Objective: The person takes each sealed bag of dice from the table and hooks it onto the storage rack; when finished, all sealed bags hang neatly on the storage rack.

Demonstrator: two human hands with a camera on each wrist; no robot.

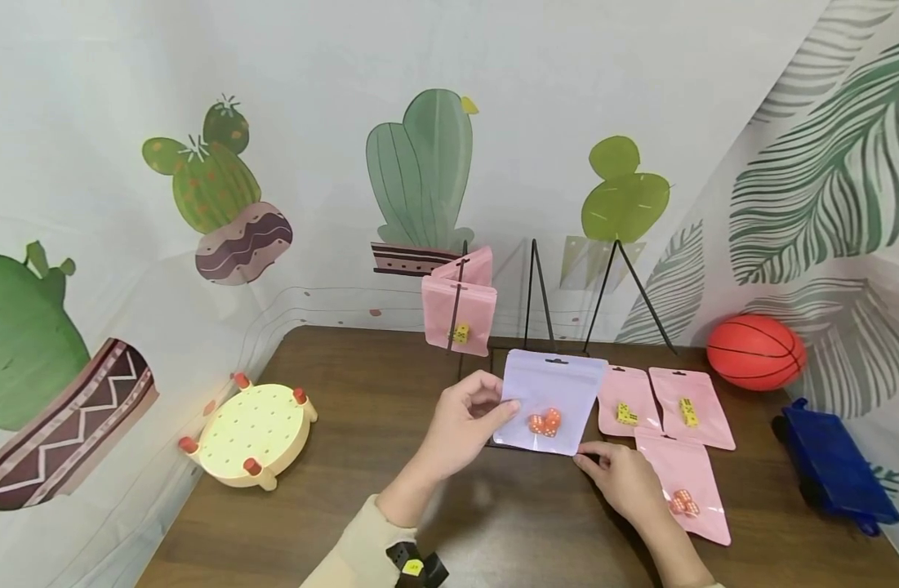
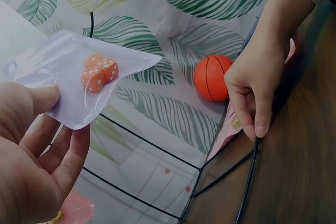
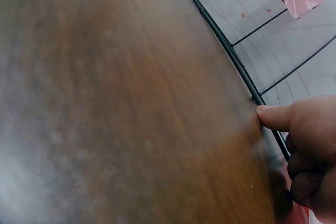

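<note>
While left hand (image 1: 458,426) pinches glossy lilac pouch (image 1: 548,386), white-dotted orange dice (image 1: 553,417) inside, right hand (image 1: 622,482) apparently grips black rack (image 3: 243,70)

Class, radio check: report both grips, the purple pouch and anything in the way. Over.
Left grip pinching purple pouch, orange dice inside. Right grip pinching black wire rack. Pink pouches lying beside right grip; nothing obviously blocking purple pouch.

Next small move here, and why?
Probably lift the purple bag in the left hand so its slot meets the middle hook. That hook looks bare, pink bags hang on the left hook, and the right hand pinches the rack at a bar, which should help steady it.
</note>
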